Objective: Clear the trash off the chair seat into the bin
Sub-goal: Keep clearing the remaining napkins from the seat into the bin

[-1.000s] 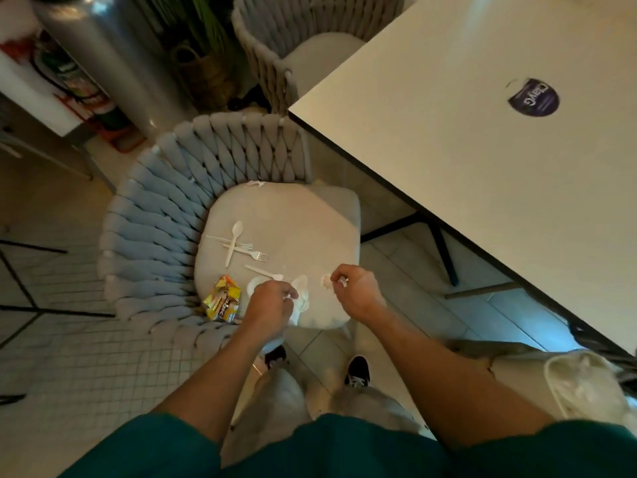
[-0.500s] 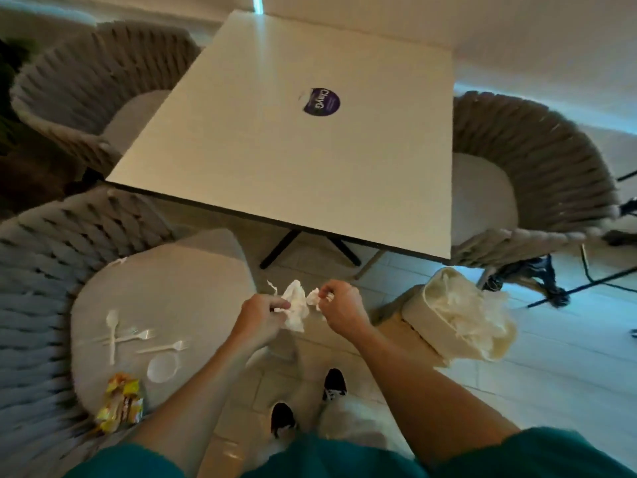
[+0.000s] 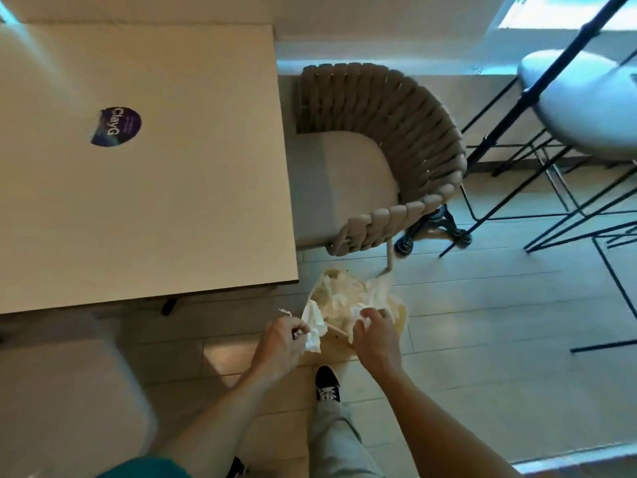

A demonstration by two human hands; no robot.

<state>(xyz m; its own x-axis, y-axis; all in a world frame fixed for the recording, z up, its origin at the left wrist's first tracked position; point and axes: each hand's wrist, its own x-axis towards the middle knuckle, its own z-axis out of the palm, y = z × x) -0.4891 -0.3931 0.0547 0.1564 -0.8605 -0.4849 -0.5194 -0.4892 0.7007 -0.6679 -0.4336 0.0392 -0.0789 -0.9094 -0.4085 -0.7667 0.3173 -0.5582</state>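
Trash rides in both our fists: the left hand pinches a crumpled napkin, the right hand clutches a smaller wad, both at the bin. We judge dropping comes next: open fingers over its mouth.

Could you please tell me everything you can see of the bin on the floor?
The bin is a small beige container standing on the pale tiled floor, just past the table's near corner and in front of a woven chair. It seems to lean toward the camera, its open mouth showing. A crinkled whitish liner or paper fills it. The right hand reaches over its rim holding white scraps; the left hand holds a crumpled napkin at its near edge.
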